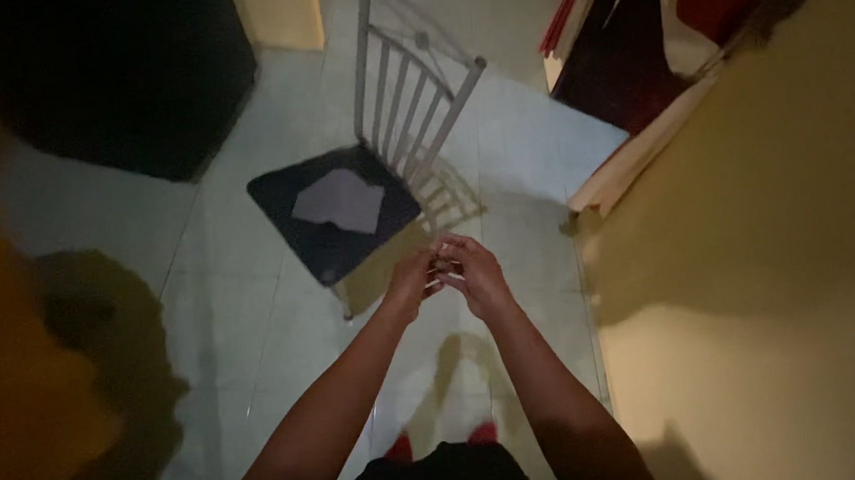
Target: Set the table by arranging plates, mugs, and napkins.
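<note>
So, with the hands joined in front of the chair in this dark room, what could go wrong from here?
1. The left hand and right hand meet around something too small and dim to identify; if loose, it could drop onto the tiled floor and be hard to find.
2. The metal chair stands close ahead, so a step forward might hit its legs.
3. The yellow wall is close on the right, leaving little room.

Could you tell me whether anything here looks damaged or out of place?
Yes: the chair beyond the hands has a dark seat cushion with a pale patch in the middle, as if its cover is torn or worn through.
</note>
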